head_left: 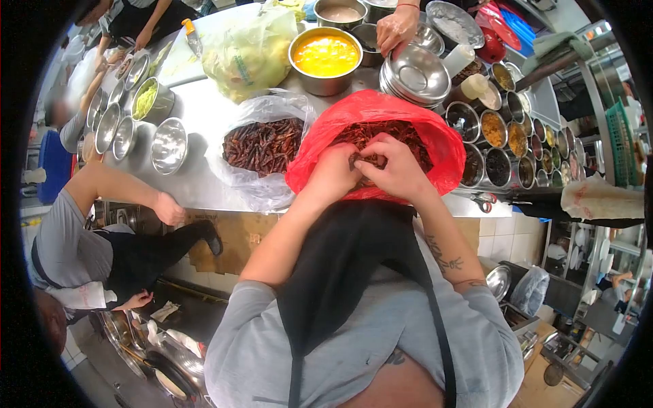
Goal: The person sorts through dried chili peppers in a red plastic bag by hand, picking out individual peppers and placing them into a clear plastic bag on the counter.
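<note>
Over a red plastic bag (313, 146), my left hand (337, 170) and my right hand (393, 168) meet with fingers bent together. Between their fingertips is a small dark reddish piece, which looks like a dried chili (371, 162). More dried chilies (408, 139) lie inside the red bag beneath and behind my hands. To the left, a clear plastic bag (238, 178) stands open around a heap of dark dried chilies (265, 146). Both bags rest on the steel table (197, 194).
Behind the bags are a pot of yellow liquid (325, 56), a bag of green vegetables (248, 58) and stacked steel bowls (416, 73). A co-worker's hand (398, 28) touches the stack. Red scissors (483, 202) lie right; another person (102, 251) is at left.
</note>
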Demonstrator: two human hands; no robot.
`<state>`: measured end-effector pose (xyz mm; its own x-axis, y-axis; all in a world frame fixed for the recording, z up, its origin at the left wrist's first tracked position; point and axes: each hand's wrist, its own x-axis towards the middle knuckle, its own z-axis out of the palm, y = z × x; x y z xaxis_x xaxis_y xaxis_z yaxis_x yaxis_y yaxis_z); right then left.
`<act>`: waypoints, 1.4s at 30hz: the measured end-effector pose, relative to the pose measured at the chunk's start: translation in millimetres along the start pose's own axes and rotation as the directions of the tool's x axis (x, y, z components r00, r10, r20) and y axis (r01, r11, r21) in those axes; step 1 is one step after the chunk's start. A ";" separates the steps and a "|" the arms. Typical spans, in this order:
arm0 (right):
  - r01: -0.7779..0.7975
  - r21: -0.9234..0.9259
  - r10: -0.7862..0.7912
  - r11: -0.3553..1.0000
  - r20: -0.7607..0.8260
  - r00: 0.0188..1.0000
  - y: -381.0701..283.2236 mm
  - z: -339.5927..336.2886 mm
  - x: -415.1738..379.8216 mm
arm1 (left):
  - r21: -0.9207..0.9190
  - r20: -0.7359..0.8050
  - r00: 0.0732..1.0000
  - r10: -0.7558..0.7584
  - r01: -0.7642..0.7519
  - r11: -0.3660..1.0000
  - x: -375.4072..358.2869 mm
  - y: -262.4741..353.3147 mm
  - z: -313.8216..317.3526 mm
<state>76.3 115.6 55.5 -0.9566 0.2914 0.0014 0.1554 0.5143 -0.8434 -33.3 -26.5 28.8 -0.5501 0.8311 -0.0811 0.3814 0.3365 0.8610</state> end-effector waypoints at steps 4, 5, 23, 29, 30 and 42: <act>0.015 -0.036 -0.017 0.999 -0.056 0.998 9.3 5.6 1.2 | 0.059 -0.017 0.999 0.051 -0.050 0.997 1.5 -3.9 6.9; 0.040 -0.024 -0.042 0.999 -0.071 0.997 11.2 7.4 2.2 | 0.014 -0.031 0.999 0.044 -0.044 0.999 1.4 -6.0 7.8; -0.301 0.705 0.158 0.642 0.262 0.952 25.2 -9.6 -2.9 | -0.128 -0.075 0.930 0.359 -0.366 0.922 -7.9 7.5 -9.2; -0.420 0.854 0.188 0.306 0.379 0.906 31.1 -3.7 -8.7 | -0.098 -0.074 0.906 0.416 -0.422 0.901 -8.6 11.0 -15.4; -0.424 0.866 0.177 0.267 0.388 0.904 28.0 -3.4 -9.1 | -0.088 -0.070 0.902 0.426 -0.431 0.898 -8.2 11.1 -16.1; -0.267 0.819 0.473 0.508 -0.007 0.881 42.0 -24.4 0.4 | -0.016 -0.224 0.960 -0.167 0.168 0.986 -34.1 12.1 -125.9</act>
<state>88.5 157.0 33.2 -0.7676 0.5055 -0.3940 0.1322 -0.4766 -0.8691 -103.4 -106.5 105.2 -0.7583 0.6426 -0.1093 0.2715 0.4639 0.8433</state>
